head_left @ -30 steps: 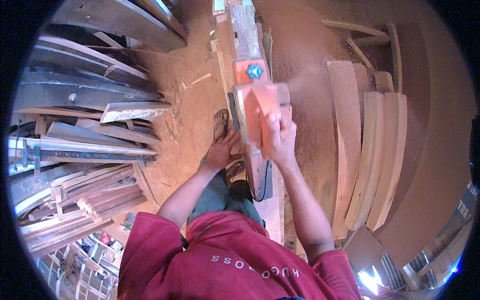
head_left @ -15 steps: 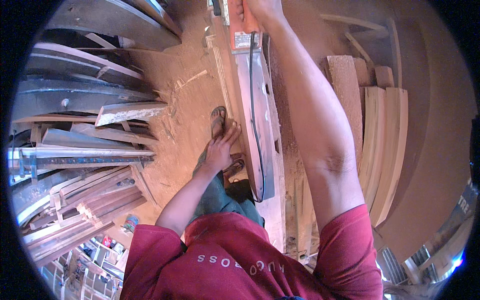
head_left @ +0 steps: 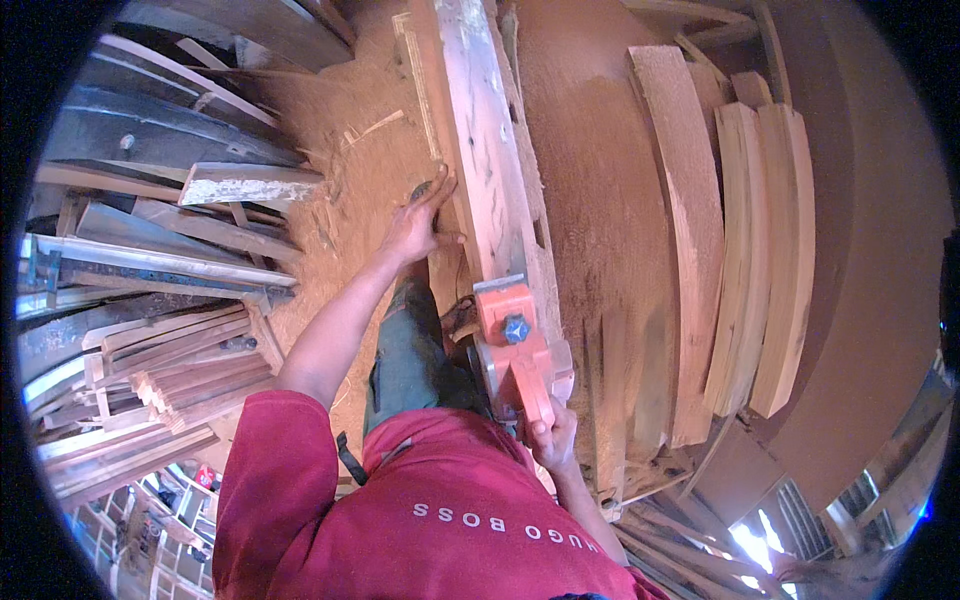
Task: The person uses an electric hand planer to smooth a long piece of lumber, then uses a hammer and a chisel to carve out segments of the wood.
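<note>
An orange electric hand planer with a blue front knob sits on the near end of a long wooden beam. My right hand is wrapped round its rear handle, close to my body. Farther along, my left hand rests against the left side of the beam. Its fingers are stretched out, and nothing is held in them. Pale patches and dark marks show on the beam's top face. The planer's sole is hidden against the wood.
Curved boards and planks are stacked along the left side. Several timbers lie on the right. Sawdust covers the floor. A narrow wooden strip lies left of the beam.
My right hand has drawn the planer from the far part of the beam back toward my body. My left hand has moved a little farther forward along the beam's side.
</note>
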A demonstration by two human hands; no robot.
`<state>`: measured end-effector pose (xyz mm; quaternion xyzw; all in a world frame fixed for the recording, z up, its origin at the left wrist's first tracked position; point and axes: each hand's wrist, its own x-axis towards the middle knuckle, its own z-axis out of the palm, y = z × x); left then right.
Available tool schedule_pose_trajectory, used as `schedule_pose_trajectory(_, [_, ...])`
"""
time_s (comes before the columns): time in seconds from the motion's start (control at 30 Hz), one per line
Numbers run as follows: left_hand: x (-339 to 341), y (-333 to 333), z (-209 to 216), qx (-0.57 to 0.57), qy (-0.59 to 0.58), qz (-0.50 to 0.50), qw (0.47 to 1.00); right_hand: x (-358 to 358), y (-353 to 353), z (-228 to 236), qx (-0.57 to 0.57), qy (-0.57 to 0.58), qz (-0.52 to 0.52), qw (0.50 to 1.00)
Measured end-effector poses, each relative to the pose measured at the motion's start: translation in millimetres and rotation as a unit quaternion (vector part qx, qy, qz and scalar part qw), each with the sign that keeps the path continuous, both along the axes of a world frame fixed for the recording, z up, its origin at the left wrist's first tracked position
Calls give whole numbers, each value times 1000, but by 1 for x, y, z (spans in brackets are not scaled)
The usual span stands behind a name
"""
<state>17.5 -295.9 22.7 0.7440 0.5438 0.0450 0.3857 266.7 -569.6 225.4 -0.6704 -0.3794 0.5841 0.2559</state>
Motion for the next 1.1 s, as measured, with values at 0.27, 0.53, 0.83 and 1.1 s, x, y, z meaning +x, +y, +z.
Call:
schedule_pose_trajectory(0.27, [1, 4, 12, -50, -44, 20, 998, -13, 97, 7, -33, 47, 20, 998])
schedule_pose_trajectory(0.53, [-4, -2, -16, -47, 20, -24, 998, -61, 313, -23, 91, -18, 22, 995])
schedule_pose_trajectory(0.83, [-5, 24, 28, -76, -9, -9, 997, -113, 521, -31, 290, -92, 20, 952])
schedule_pose_trajectory(1.1, [-6, 21, 21, -31, -25, 8, 999, -148, 669, -39, 464, -93, -19, 881])
